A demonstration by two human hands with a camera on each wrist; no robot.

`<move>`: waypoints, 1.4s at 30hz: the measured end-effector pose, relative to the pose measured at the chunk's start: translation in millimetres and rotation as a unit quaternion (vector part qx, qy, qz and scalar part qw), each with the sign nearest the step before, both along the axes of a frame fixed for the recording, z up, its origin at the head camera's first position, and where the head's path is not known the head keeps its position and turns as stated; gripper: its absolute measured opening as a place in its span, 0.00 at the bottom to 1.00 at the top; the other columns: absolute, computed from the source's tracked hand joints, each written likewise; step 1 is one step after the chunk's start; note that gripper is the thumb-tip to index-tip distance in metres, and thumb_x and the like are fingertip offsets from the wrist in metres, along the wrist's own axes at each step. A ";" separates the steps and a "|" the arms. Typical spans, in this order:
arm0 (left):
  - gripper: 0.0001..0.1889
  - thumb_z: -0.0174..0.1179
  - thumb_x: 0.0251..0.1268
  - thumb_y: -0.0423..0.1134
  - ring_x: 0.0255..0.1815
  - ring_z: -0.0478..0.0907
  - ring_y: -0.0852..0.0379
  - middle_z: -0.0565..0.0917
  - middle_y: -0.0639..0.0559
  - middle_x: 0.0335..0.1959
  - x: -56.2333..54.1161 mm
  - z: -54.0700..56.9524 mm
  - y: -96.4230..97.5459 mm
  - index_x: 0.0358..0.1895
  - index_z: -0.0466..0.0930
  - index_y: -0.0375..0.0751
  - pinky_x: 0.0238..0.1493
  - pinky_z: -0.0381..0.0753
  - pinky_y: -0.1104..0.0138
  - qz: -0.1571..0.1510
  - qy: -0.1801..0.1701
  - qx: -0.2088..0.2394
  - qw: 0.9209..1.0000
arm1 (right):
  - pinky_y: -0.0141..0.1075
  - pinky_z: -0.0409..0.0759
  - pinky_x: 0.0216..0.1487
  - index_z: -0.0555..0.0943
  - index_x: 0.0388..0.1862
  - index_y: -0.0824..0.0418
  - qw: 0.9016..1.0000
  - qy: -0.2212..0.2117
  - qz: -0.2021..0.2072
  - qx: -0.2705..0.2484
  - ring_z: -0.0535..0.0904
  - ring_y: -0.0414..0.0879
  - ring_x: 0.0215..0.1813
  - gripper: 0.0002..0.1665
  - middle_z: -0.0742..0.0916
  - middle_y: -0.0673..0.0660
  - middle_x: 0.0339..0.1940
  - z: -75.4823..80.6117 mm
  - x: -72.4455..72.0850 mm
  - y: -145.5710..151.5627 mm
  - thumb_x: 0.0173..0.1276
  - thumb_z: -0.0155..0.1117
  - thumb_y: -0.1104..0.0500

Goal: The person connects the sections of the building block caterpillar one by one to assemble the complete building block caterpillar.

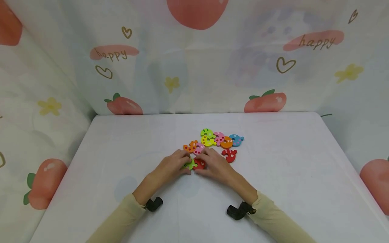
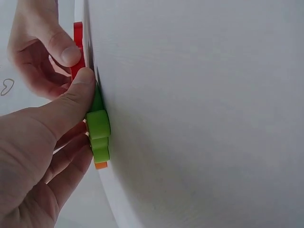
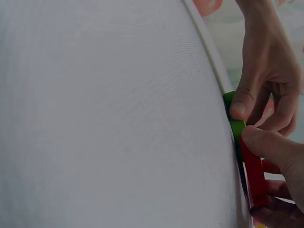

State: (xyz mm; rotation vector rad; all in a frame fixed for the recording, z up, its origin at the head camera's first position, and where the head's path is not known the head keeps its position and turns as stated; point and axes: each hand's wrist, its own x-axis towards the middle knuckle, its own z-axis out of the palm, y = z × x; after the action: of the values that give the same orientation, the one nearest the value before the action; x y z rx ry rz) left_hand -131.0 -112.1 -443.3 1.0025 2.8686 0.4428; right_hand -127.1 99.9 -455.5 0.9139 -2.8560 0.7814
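In the head view my left hand (image 1: 171, 165) pinches a green puzzle piece (image 1: 189, 165) between thumb and fingers. My right hand (image 1: 217, 166) pinches a red puzzle piece (image 1: 199, 164) marked 2, right beside the green one. In the left wrist view the green piece (image 2: 99, 124) shows its thick edge under the left thumb, with the red piece (image 2: 78, 33) beyond. From the right wrist, the red piece (image 3: 255, 180) appears upright on edge along the table, meeting the green piece (image 3: 236, 124). Fingers cover parts of both, so how far they interlock is hidden.
Just beyond the hands lie an orange piece (image 1: 190, 147) and a pink piece (image 1: 199, 149). A joined group with a yellow piece (image 1: 208, 141), an orange piece (image 1: 226, 142) and a blue piece (image 1: 235, 140) sits farther back. Another red piece (image 1: 229, 156) lies right of my right hand.
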 end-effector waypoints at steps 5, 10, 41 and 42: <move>0.20 0.71 0.51 0.50 0.46 0.72 0.62 0.79 0.57 0.47 -1.7 2.6 -1.6 0.47 0.85 0.46 0.39 0.79 0.74 0.013 -0.009 -0.011 1.000 | 0.31 0.79 0.44 0.83 0.49 0.55 1.000 -0.005 0.004 0.002 0.73 0.41 0.46 0.26 0.79 0.50 0.42 -0.5 -2.3 -3.0 0.54 0.76 0.46; 0.20 0.71 0.52 0.51 0.46 0.71 0.62 0.78 0.58 0.47 -3.1 3.3 -6.8 0.46 0.85 0.46 0.37 0.78 0.74 0.005 -0.004 -0.013 1.000 | 0.32 0.79 0.44 0.84 0.49 0.56 1.000 0.002 0.007 0.011 0.73 0.41 0.46 0.26 0.79 0.50 0.42 0.3 -3.1 -7.5 0.54 0.75 0.44; 0.20 0.67 0.55 0.54 0.47 0.71 0.57 0.75 0.54 0.45 7.1 3.2 6.3 0.42 0.77 0.43 0.31 0.79 0.72 0.067 -0.025 -0.062 0.995 | 0.31 0.81 0.47 0.82 0.56 0.60 0.989 -0.144 0.039 -0.022 0.77 0.44 0.49 0.25 0.81 0.54 0.48 21.8 -10.5 -1.0 0.61 0.71 0.53; 0.21 0.67 0.54 0.54 0.47 0.70 0.57 0.74 0.54 0.45 7.3 4.3 7.0 0.42 0.77 0.43 0.29 0.77 0.72 0.069 -0.022 -0.066 0.995 | 0.33 0.83 0.49 0.82 0.56 0.60 0.989 -0.142 0.033 -0.032 0.78 0.45 0.50 0.23 0.82 0.55 0.49 25.5 -14.9 -0.6 0.63 0.70 0.55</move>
State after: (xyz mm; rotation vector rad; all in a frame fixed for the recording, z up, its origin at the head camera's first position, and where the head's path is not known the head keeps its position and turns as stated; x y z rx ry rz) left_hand -123.8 -105.1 -439.0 0.7670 2.8941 0.2749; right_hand -142.1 99.3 -429.9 0.9660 -3.0295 1.0851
